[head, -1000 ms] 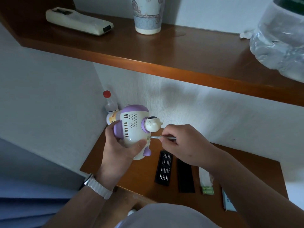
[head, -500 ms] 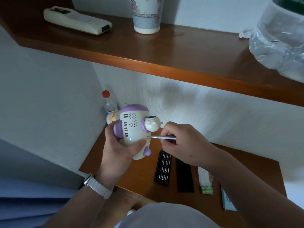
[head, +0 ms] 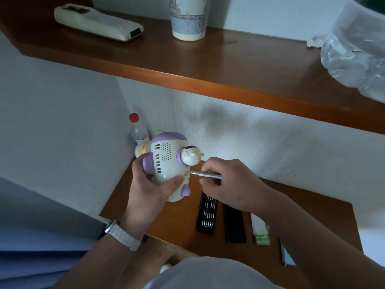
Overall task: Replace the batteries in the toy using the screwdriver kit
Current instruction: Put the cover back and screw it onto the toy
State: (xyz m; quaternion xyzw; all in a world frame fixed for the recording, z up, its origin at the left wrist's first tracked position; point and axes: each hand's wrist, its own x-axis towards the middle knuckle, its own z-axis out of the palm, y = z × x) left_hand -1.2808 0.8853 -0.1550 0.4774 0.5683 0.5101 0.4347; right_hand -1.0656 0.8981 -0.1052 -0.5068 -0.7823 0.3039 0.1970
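Status: screw stage, compartment not yet open.

1. The left hand (head: 150, 190) grips the toy (head: 166, 161), with the fingers wrapped behind the body and the thumb pressed across its lower front. The toy is held in the air above the rear left corner of the table (head: 177, 226). Its position matches that of one second ago.

2. The right hand (head: 227, 184) pinches the screwdriver (head: 206, 174) between the thumb and curled fingers. The tool lies nearly level, with its tip at a small recess low on the toy's side, just beside the left thumb.

3. Change: the tip stays at the same recess, but more of the metal shaft is now exposed. One second ago the fingers covered most of it. The fingers have moved back along the handle, which is consistent with a re-grip between turns.

4. Meaning: the screw is probably being turned. Whether it is coming loose cannot be told, because the screw head is too small to see.

5. The bit tray (head: 207, 213) lies open on the table below the right hand. A green pack (head: 262, 239), probably the new batteries, lies further right, untouched.
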